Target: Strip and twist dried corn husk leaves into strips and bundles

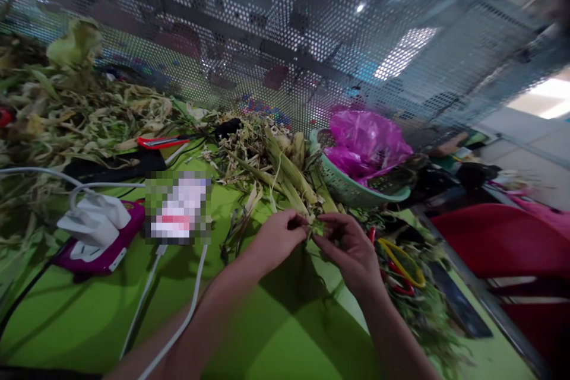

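Both my hands meet over the green tabletop, at the near end of a bundle of pale green, husk-like stalks. The fingers of my left hand are closed in a pinch on a thin strip of plant. From the other side, the thumb and fingertips of my right hand pinch the same small greenish piece. The fingertips partly cover it, so its exact shape is hidden. Dry, curled leaf strips lie just beyond my left hand.
A green basket holds a purple plastic bag. Left are a blurred phone, a purple power strip, cables, a red cutter and heaped dry leaves. Yellow-and-red handles lie right. Behind stands a perforated panel.
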Tool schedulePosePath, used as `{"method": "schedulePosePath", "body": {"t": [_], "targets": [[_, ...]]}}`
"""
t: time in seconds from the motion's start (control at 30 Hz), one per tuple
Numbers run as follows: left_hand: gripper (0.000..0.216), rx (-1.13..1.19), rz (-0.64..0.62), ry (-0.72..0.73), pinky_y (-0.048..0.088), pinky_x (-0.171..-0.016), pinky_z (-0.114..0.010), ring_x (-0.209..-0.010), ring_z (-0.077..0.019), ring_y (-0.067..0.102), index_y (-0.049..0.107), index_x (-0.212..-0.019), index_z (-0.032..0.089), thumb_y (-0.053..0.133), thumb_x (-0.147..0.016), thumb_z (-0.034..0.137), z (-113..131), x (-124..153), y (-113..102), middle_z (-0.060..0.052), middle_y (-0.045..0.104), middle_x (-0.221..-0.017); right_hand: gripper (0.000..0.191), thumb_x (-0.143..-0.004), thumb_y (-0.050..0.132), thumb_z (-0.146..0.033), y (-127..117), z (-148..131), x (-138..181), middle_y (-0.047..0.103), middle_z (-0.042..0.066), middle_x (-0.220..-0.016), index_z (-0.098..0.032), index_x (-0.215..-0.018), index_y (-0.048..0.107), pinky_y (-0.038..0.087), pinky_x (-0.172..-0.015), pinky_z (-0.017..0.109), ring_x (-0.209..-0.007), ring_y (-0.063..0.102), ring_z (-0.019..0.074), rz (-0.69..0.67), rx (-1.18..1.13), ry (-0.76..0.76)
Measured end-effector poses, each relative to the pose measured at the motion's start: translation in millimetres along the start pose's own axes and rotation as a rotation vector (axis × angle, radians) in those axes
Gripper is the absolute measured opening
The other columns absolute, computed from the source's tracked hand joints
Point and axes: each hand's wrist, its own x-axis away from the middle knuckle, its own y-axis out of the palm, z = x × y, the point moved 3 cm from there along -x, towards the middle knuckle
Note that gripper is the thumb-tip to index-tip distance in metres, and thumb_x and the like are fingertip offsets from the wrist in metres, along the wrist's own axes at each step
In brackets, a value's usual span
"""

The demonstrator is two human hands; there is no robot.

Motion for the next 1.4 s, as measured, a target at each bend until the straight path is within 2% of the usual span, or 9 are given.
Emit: {"method": "schedulePosePath", "body": {"t": [0.17, 0.27, 0.43, 0.63, 0.73, 0.83, 1.0, 1.2, 1.4], "targets": [[0.005, -0.041, -0.012, -0.003, 0.037, -0.068, -0.028, -0.072, -0.0159, 0.053, 0.062, -0.073, 0.018, 0.057, -0.071, 0.019, -9, -3, 1, -0.001, 0.061, -0.072, 0.006, -0.084, 0.067, -0.023, 1, -19, -1, 0.062, 0.003, -0.084, -0.024, -0.089, 0.072, 0.046, -0.068, 0.029, -0.076, 0.057, 0.0169, -0.101, 0.217, -0.200], [0.005, 0.043, -0.026, -0.022, 0.035, -0.065, -0.027, -0.067, -0.0136, 0.049, 0.061, -0.070, 0.017, 0.058, -0.069, 0.020, -11, -4, 2, 0.001, 0.058, -0.067, 0.005, -0.083, 0.068, -0.026, -4, -17, -3, 0.061, 0.001, -0.078, -0.021, -0.083, 0.068, 0.044, -0.066, 0.029, -0.072, 0.055, 0.0158, -0.071, 0.154, -0.086], [0.017, 0.175, -0.019, -0.153, 0.031, -0.057, -0.024, -0.059, -0.0106, 0.043, 0.059, -0.070, 0.017, 0.065, -0.067, 0.033, -6, 2, 4, 0.004, 0.050, -0.061, 0.023, -0.076, 0.074, -0.039, -7, -9, 1, 0.053, -0.003, -0.068, -0.020, -0.082, 0.062, 0.036, -0.052, 0.023, -0.059, 0.046, 0.0109, -0.110, -0.171, 0.203], [0.031, 0.289, -0.106, -0.264, 0.037, -0.056, -0.023, -0.056, -0.0105, 0.049, 0.059, -0.076, 0.018, 0.075, -0.062, 0.040, -2, 9, 8, 0.004, 0.054, -0.062, 0.022, -0.078, 0.072, -0.038, -9, -5, 16, 0.056, -0.003, -0.068, -0.020, -0.085, 0.061, 0.036, -0.052, 0.022, -0.057, 0.047, 0.0099, -0.147, -0.221, 0.284], [0.029, 0.257, -0.064, -0.236, 0.039, -0.059, -0.023, -0.061, -0.0114, 0.052, 0.060, -0.075, 0.017, 0.075, -0.064, 0.040, 0, 10, 5, 0.002, 0.057, -0.066, 0.020, -0.084, 0.064, -0.038, -36, 0, 21, 0.062, 0.000, -0.077, -0.021, -0.093, 0.064, 0.041, -0.056, 0.024, -0.064, 0.054, 0.0134, -0.097, 0.003, 0.237], [0.026, 0.233, -0.004, -0.187, 0.039, -0.060, -0.022, -0.064, -0.0112, 0.051, 0.062, -0.075, 0.017, 0.074, -0.064, 0.038, 2, 9, 2, 0.002, 0.058, -0.068, 0.022, -0.088, 0.056, -0.035, -86, 11, 22, 0.068, 0.003, -0.091, -0.023, -0.103, 0.066, 0.045, -0.069, 0.029, -0.078, 0.060, 0.0183, 0.049, 0.402, 0.189], [0.021, 0.222, 0.002, -0.129, 0.038, -0.065, -0.022, -0.067, -0.0110, 0.051, 0.065, -0.073, 0.016, 0.072, -0.066, 0.035, 1, 8, 1, 0.002, 0.059, -0.071, 0.032, -0.075, 0.061, -0.021, -141, 46, 22, 0.067, 0.005, -0.095, -0.024, -0.107, 0.067, 0.042, -0.070, 0.028, -0.079, 0.061, 0.0198, -0.021, 0.848, 0.353], [0.021, 0.217, 0.003, -0.099, 0.037, -0.068, -0.022, -0.070, -0.0119, 0.051, 0.065, -0.074, 0.017, 0.072, -0.068, 0.036, 1, 6, -1, 0.001, 0.060, -0.072, 0.055, -0.064, 0.061, -0.014, -142, 58, 16, 0.067, 0.001, -0.088, -0.025, -0.118, 0.061, 0.034, -0.063, 0.025, -0.075, 0.058, 0.0187, -0.084, 0.950, 0.432], [0.022, 0.252, 0.043, -0.088, 0.035, -0.064, -0.022, -0.066, -0.0109, 0.047, 0.065, -0.073, 0.016, 0.072, -0.067, 0.036, 1, 5, -2, 0.001, 0.058, -0.071, 0.057, -0.064, 0.055, -0.016, -155, 51, 22, 0.060, -0.002, -0.078, -0.023, -0.120, 0.058, 0.037, -0.061, 0.027, -0.067, 0.054, 0.0168, 0.109, 0.753, 0.264]]}}
